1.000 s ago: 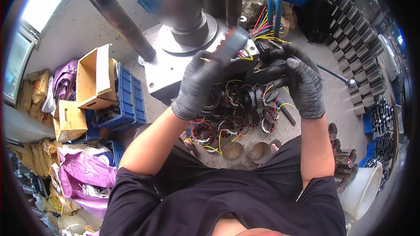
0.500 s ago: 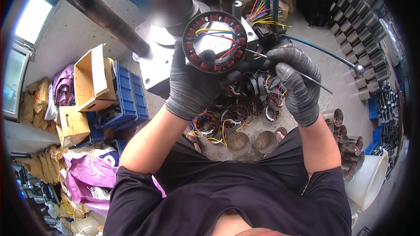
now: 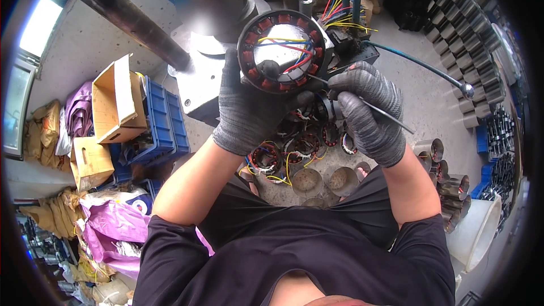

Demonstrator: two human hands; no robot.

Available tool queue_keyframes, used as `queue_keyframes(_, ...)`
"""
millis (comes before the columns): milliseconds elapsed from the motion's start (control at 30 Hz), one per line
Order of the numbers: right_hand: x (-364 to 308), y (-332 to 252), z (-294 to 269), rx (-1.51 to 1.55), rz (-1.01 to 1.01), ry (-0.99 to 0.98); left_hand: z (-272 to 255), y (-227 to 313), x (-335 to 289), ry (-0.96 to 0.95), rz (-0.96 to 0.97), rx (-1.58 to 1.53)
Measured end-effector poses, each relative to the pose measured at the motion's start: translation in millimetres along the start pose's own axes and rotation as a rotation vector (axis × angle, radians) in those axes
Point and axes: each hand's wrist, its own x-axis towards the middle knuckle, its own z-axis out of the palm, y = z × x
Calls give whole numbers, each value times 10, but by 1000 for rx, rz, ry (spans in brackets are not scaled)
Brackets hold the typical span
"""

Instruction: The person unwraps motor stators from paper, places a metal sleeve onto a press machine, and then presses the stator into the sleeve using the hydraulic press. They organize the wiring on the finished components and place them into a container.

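My left hand (image 3: 249, 105), in a dark grey glove, is closed on a round motor stator (image 3: 247, 68) with red-covered coils around its inside. Yellow, blue and red wires cross the stator's open middle, and a gloved fingertip shows inside the ring. A thin metal rod (image 3: 388, 115) is pinched in my gloved right hand (image 3: 371, 110). The rod's far tip reaches the lower right part of the ring, among the coils. Below the hands, several more stators (image 3: 264, 158) with loose wires lie on the floor.
A metal machine base (image 3: 195, 82) stands behind the stator. A ball-ended lever (image 3: 466, 89) sticks out at the right. Blue crates (image 3: 161, 119) and cardboard boxes (image 3: 118, 105) are at the left. Metal cylinders (image 3: 453, 51) are stacked far right; open metal rings (image 3: 307, 182) stand near my feet.
My right hand has moved left and slightly down, bringing the rod closer to the ring's lower right. The stator has shifted slightly up and right; its wires lie differently.
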Motion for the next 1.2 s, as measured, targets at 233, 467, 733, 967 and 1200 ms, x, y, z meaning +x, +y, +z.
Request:
queue_keyframes(233, -6, -12, 94, -422, -151, -114, -73, -61, -38, -62, 40, 31)
queue_keyframes(467, -36, 28, 123, -450, -118, -122, -53, -128, -38, 97, 38, 13)
queue_keyframes(733, -10, -136, 21, -398, -257, -16, -69, -44, 18, 32, 10, 14)
queue_keyframes(967, -31, -69, 52, -370, -234, -22, -65, -28, 16, 70, 29, -63)
queue_keyframes(1200, -20, -105, 18, -343, -241, -44, -10, -18, -12, 44, 53, -16)
